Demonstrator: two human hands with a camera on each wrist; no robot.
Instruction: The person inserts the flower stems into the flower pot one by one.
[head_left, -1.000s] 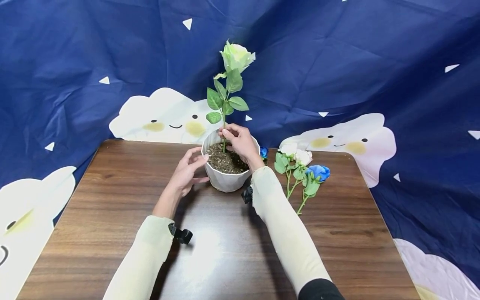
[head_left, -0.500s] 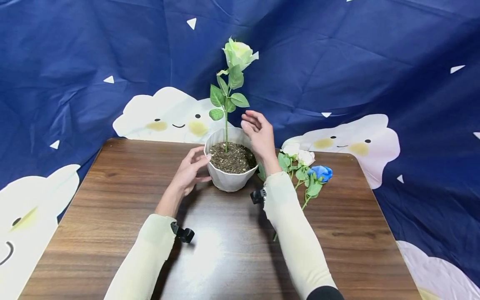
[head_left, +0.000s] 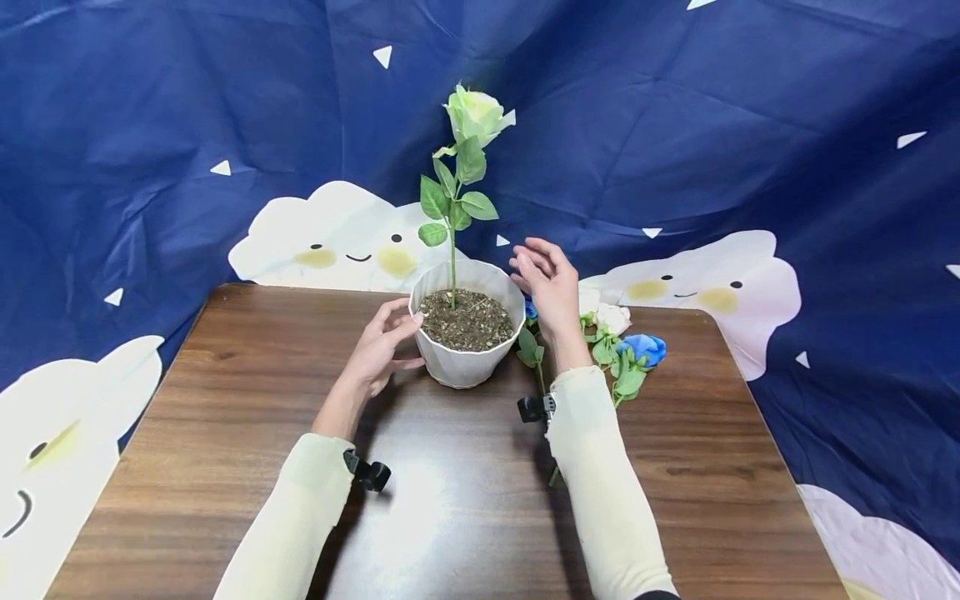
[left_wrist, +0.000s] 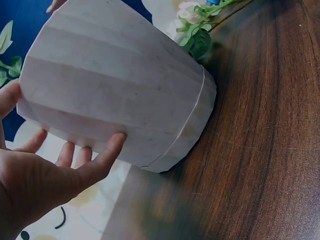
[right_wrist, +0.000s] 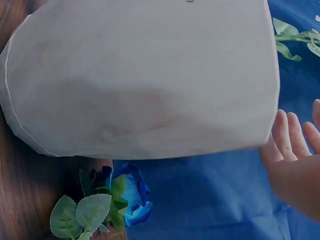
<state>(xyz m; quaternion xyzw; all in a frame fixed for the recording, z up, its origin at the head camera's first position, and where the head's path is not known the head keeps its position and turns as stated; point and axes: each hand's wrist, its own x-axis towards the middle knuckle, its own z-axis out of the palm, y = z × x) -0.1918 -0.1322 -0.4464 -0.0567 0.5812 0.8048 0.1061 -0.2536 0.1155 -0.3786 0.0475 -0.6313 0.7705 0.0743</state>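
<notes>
Standing upright in the white pot (head_left: pixel 461 367), head view: the pale-green rose (head_left: pixel 477 118); right hand (head_left: pixel 551 290) beside it, fingers loosely bent. Left wrist: left hand (left_wrist: pixel 42 175), fingers spread, touches the pot. Right wrist: a blue rose (right_wrist: pixel 132 195) near the pot.

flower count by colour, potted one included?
Pale green flower: 1
Blue flowers: 2
White or pale pink flowers: 2, one partly hidden
Total: 5
</notes>
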